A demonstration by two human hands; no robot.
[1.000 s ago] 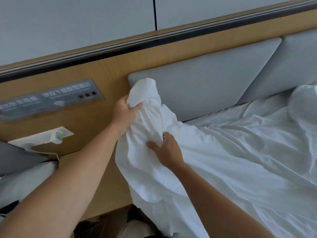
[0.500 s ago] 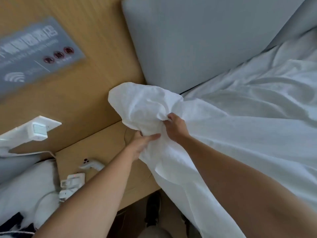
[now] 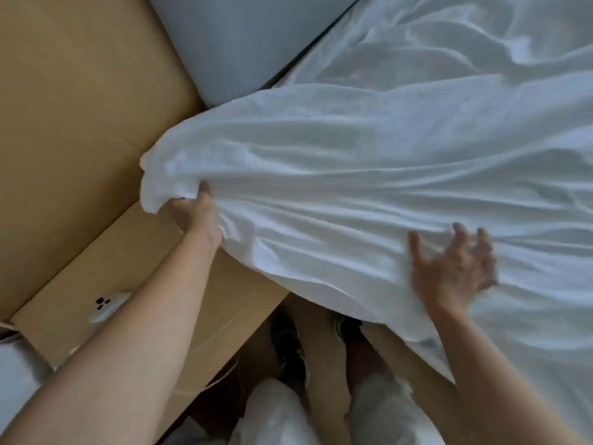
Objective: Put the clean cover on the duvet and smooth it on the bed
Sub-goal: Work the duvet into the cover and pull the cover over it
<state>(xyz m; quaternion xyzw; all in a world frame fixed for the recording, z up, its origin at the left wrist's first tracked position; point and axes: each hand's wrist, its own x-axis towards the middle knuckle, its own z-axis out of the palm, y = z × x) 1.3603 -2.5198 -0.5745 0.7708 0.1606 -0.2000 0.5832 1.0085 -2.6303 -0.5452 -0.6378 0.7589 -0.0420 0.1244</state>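
Right hand (image 3: 452, 271) released, fingers spread, perhaps touching creased white cover (image 3: 353, 175), left hand (image 3: 195, 213) gripping bunched corner

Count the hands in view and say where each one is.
2. The left hand grips a corner of the duvet above the wooden nightstand; the right hand, fingers spread and blurred, is over the duvet's near edge.
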